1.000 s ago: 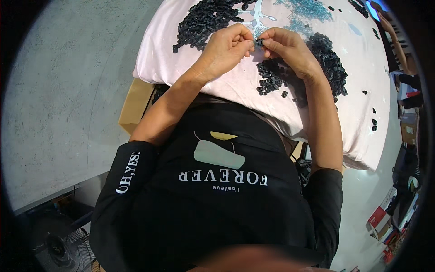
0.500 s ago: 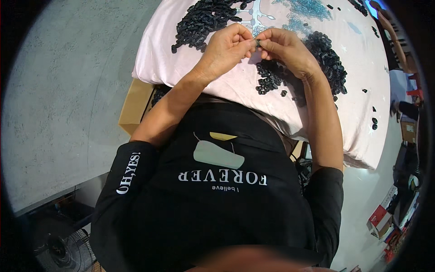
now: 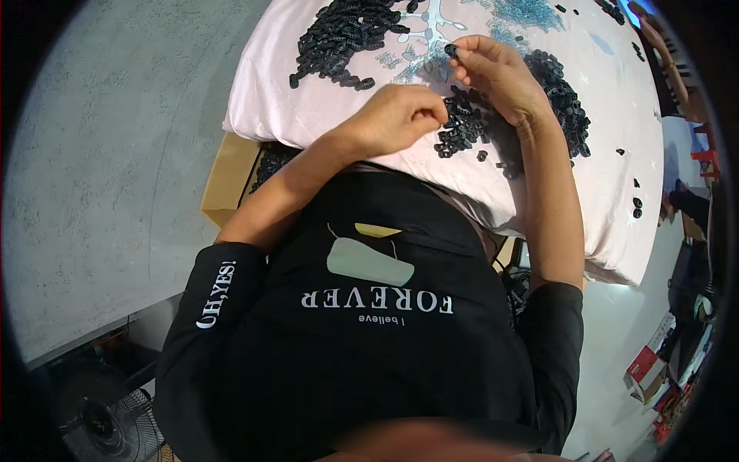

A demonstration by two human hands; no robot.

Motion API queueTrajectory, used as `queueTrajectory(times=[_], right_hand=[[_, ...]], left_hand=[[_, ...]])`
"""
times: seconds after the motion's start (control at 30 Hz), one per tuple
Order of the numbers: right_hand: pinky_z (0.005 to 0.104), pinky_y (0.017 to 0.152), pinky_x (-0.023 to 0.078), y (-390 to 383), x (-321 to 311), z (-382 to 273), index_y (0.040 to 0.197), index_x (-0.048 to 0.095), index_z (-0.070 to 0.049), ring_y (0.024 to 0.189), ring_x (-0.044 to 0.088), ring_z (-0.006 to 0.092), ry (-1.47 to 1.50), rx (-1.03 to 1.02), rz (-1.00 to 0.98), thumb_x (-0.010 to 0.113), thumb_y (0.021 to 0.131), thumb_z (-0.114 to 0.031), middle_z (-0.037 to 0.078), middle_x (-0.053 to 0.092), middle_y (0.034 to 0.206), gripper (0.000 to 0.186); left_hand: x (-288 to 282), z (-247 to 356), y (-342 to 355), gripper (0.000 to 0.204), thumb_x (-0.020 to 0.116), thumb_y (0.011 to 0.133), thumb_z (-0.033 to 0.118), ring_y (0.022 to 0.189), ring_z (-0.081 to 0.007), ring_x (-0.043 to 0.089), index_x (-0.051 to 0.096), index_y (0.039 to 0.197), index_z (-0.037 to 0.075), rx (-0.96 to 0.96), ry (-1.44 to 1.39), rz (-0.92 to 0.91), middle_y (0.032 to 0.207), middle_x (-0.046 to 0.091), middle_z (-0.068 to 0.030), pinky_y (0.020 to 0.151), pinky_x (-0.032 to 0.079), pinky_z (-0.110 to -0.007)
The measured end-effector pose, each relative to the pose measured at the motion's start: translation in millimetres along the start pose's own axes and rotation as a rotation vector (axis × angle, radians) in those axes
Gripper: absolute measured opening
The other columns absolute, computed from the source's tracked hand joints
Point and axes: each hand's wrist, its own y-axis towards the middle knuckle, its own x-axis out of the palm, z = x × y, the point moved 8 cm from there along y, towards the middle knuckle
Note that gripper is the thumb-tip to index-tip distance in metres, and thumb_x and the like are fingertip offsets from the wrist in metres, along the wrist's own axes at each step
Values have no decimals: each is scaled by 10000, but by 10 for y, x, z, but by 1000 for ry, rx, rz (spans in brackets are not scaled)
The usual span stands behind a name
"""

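My right hand (image 3: 499, 77) pinches a small black plastic piece (image 3: 451, 50) between thumb and fingertips, held over the cloth. My left hand (image 3: 400, 117) is lower, its fingers curled together at the left edge of a small heap of loose black pieces (image 3: 466, 127); whatever is at its fingertips is hidden. Beyond the left hand lies a large pile of black ribbed pieces (image 3: 342, 38). Another black pile (image 3: 566, 104) sits beside my right wrist, partly covered by it. Tiny clear bluish pieces (image 3: 527, 14) are spread at the far side, with more between the piles.
A pale pink cloth (image 3: 285, 100) covers the work surface, with a few stray black pieces (image 3: 637, 208) at its right. Below its left edge is a cardboard box (image 3: 229, 173) of black pieces. A fan (image 3: 104, 423) stands lower left. Another person's arm (image 3: 668, 58) shows far right.
My hands, together before, have parted. The left came down toward the small heap; the right rose slightly with the black piece in its fingers.
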Motion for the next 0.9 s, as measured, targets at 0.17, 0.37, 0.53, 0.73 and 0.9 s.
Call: queueTrajectory(times=[0.17, 0.37, 0.53, 0.73, 0.9], right_hand=[[205, 689, 532, -14, 7, 11, 1056, 597, -15, 751, 639, 95, -17, -5, 15, 609, 942, -128, 68, 667, 895, 161], [208, 694, 536, -23, 64, 8, 1063, 592, -17, 750, 646, 102, -16, 4, -5, 595, 952, -137, 83, 670, 926, 164], [210, 711, 526, -47, 86, 7, 1072, 583, -15, 768, 636, 106, -89, 15, -12, 593, 955, -152, 83, 665, 936, 180], [210, 703, 539, -39, 121, 18, 1055, 598, -9, 745, 643, 101, -104, 23, -54, 590, 954, -142, 79, 668, 916, 168], [212, 701, 541, -57, 177, 32, 1059, 596, -1, 741, 642, 100, -139, 42, -82, 591, 952, -135, 78, 666, 902, 171]], left_hand=[[115, 148, -18, 116, 640, 818, 25, 763, -274, 621, 636, 932, 5, 159, 107, -44, 848, 619, -114, 673, 492, -340], [144, 96, -31, 115, 651, 809, 52, 766, -275, 617, 601, 903, 8, 150, 202, -19, 836, 604, -117, 688, 497, -365], [145, 148, -38, 109, 645, 811, 55, 772, -282, 615, 597, 897, 9, 134, 239, -17, 842, 596, -119, 693, 491, -384], [-21, 64, -34, 121, 653, 832, 55, 704, -191, 585, 582, 918, 9, 0, 185, 44, 806, 594, -97, 656, 479, -326], [-309, -166, -34, 104, 639, 871, 17, 715, -49, 554, 600, 966, 2, -160, -214, 228, 811, 587, 11, 652, 470, -197]])
